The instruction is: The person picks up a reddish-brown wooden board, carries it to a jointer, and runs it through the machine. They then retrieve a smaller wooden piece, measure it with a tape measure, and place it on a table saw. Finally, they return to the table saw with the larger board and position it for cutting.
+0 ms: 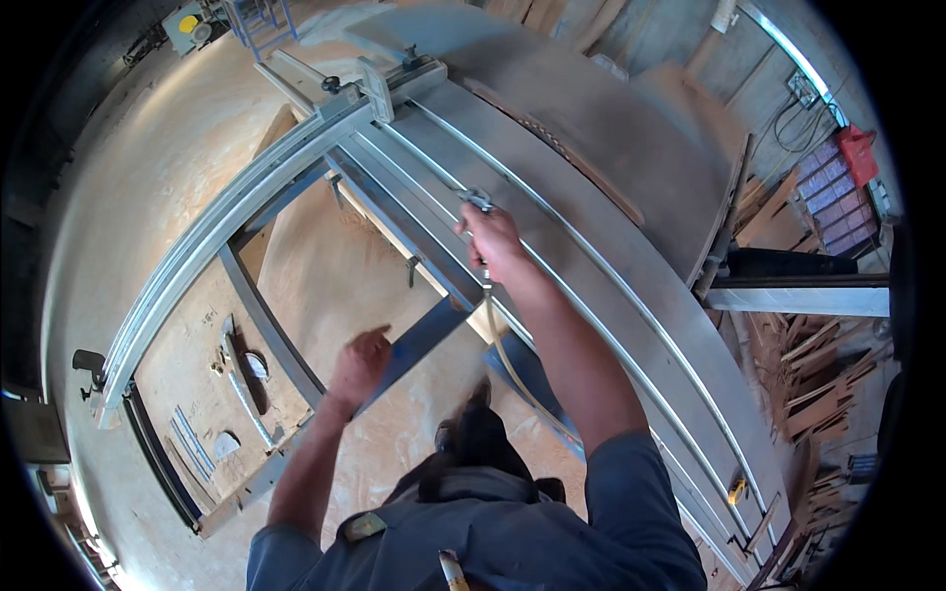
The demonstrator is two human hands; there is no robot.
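Observation:
My right hand (491,241) is wrapped round a silvery air blow gun (477,199). A pale hose (507,362) runs from below that hand down past my forearm. The gun is over the long grey table of a panel saw (611,286), close to its metal rails. Further left, my left hand (361,366) is curled into a loose fist beside the blue-grey bar (424,340) of the sliding frame. Nothing shows in its fingers; whether it touches the bar I cannot tell.
A long aluminium fence (207,231) curves along the frame's far left. Inside the frame, a board (197,394) carries metal strips and small pieces. Scrap wood (818,384) is heaped at the right, near a red container (857,155). A small yellow item (737,490) sits on the rails.

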